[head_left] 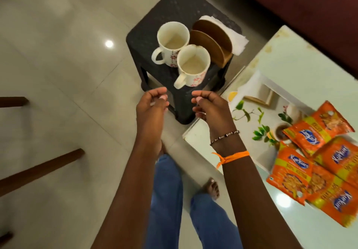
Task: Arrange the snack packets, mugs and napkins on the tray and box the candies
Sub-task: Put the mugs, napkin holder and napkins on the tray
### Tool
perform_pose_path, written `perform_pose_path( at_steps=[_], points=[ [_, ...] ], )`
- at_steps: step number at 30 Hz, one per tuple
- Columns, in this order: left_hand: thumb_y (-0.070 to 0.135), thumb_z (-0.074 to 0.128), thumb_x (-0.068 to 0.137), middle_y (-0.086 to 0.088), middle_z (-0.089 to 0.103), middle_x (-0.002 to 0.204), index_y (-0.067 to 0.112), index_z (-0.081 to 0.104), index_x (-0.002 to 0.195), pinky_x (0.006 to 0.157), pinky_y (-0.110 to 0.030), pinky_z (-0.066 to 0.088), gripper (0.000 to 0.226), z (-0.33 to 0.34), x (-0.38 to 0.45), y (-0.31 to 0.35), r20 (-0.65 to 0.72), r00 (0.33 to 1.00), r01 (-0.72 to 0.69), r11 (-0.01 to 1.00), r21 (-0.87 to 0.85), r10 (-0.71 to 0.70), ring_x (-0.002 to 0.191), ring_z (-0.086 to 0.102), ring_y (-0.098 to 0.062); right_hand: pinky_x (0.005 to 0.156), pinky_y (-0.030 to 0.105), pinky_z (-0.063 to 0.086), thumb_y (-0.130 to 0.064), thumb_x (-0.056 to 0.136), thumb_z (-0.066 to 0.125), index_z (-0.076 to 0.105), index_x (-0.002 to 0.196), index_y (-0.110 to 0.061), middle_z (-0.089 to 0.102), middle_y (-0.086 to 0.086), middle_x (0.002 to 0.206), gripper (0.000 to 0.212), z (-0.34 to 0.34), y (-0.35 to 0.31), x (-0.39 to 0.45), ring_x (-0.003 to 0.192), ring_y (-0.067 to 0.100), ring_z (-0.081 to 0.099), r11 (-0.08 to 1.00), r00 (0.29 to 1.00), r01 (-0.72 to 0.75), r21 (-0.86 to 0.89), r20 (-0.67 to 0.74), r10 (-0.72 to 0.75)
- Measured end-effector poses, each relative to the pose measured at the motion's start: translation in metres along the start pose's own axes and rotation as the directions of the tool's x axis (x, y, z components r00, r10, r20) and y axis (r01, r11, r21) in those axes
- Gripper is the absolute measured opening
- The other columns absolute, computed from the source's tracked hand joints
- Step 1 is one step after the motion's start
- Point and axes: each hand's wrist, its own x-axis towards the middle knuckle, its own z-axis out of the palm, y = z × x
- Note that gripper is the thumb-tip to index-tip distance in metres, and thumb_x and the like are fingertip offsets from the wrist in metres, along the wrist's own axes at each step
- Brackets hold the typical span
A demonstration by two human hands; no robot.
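Two white mugs with red flowers stand on a dark stool (174,6): the far mug (172,43) and the near mug (192,65), both empty. Behind them is a wooden napkin holder (213,41) with white napkins (234,35). My left hand (152,107) and my right hand (209,107) hover side by side just in front of the stool, fingers loosely curled, holding nothing. Several orange snack packets (317,163) lie on a white tray (251,124) with a leaf print at the right.
The tray rests on a glossy pale table (302,59) at the right. A dark red sofa (310,6) is at the back right. Brown wooden furniture legs (38,169) stand at the left on the tiled floor. My legs and bare foot are below.
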Motion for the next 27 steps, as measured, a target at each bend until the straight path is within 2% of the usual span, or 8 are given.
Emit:
perform_pose_path(
  at_steps=[3,5,10,13,15,19,22,27],
  points=[
    [0.013,0.052,0.091,0.006,0.058,0.105,0.023,0.058,0.103,0.087,-0.022,0.046,0.017,-0.005,0.044,0.014,-0.001,1.0,0.026,0.998,0.061,-0.026,0.101,0.055,-0.008,0.066,0.023,0.047,-0.016,0.09,0.051,0.059,0.091,-0.01,0.053,0.002,0.077,0.01,0.031,-0.004,0.03,0.066,0.009,0.047,0.997,0.994,-0.073,-0.029,-0.077,0.071],
    [0.018,0.053,0.09,0.005,0.055,0.114,0.023,0.054,0.11,0.084,-0.02,0.044,0.02,-0.005,0.073,0.025,0.02,0.998,0.053,0.992,0.111,-0.056,0.102,0.053,-0.005,0.076,0.031,0.046,-0.022,0.089,0.054,0.056,0.072,-0.015,0.053,-0.002,0.069,0.019,0.048,-0.007,0.046,0.066,0.007,0.048,0.997,0.992,-0.058,-0.056,-0.111,0.051],
    [0.034,0.048,0.093,0.005,0.052,0.106,0.018,0.053,0.116,0.065,-0.014,0.033,0.028,0.002,0.125,0.043,0.145,0.98,0.078,0.936,0.345,-0.135,0.089,0.048,-0.004,0.06,0.026,0.036,-0.029,0.087,0.057,0.066,0.078,0.004,0.05,-0.002,0.056,0.035,0.065,0.002,0.067,0.056,0.012,0.043,0.99,0.946,-0.106,-0.092,-0.317,0.072],
    [0.037,0.047,0.093,0.005,0.056,0.1,0.016,0.06,0.11,0.062,-0.016,0.031,0.03,0.006,0.141,0.043,0.225,0.961,0.029,0.867,0.497,-0.161,0.085,0.049,-0.006,0.058,0.018,0.038,-0.028,0.085,0.06,0.072,0.079,-0.003,0.06,0.003,0.065,0.028,0.066,0.01,0.068,0.064,0.012,0.049,0.994,0.924,-0.102,-0.041,-0.373,0.08],
    [0.035,0.048,0.093,0.004,0.06,0.099,0.015,0.065,0.102,0.065,-0.015,0.033,0.027,0.007,0.144,0.041,0.272,0.954,-0.026,0.866,0.5,-0.129,0.083,0.05,-0.002,0.061,0.007,0.04,-0.025,0.085,0.06,0.073,0.082,-0.007,0.066,0.003,0.076,0.022,0.069,0.013,0.065,0.068,0.006,0.055,0.997,0.921,-0.077,0.027,-0.38,0.082],
    [0.029,0.052,0.092,0.006,0.064,0.09,0.021,0.065,0.079,0.079,-0.022,0.043,0.019,0.005,0.144,0.036,0.298,0.953,-0.096,0.881,0.463,-0.053,0.089,0.056,-0.005,0.07,0.016,0.043,-0.019,0.085,0.061,0.066,0.064,-0.017,0.066,0.002,0.072,0.022,0.069,0.018,0.062,0.07,0.006,0.057,0.993,0.915,-0.036,0.116,-0.395,0.08],
    [0.024,0.056,0.09,0.006,0.065,0.083,0.025,0.064,0.073,0.095,-0.035,0.048,0.019,0.002,0.137,0.034,0.297,0.954,-0.092,0.91,0.404,-0.035,0.099,0.061,-0.016,0.064,0.008,0.043,-0.019,0.085,0.061,0.064,0.065,-0.014,0.062,-0.009,0.063,0.02,0.058,0.023,0.053,0.056,-0.008,0.053,0.997,0.908,0.006,0.074,-0.418,0.025],
    [0.022,0.059,0.088,0.006,0.068,0.078,0.027,0.067,0.074,0.095,-0.039,0.05,0.016,-0.012,0.101,0.015,0.306,0.952,-0.132,0.911,0.391,0.007,0.093,0.064,-0.018,0.062,0.012,0.039,-0.023,0.087,0.058,0.063,0.068,-0.013,0.06,-0.005,0.064,0.022,0.024,0.035,0.018,0.061,0.006,0.05,0.998,0.912,0.019,-0.068,-0.407,-0.045]
  ],
)
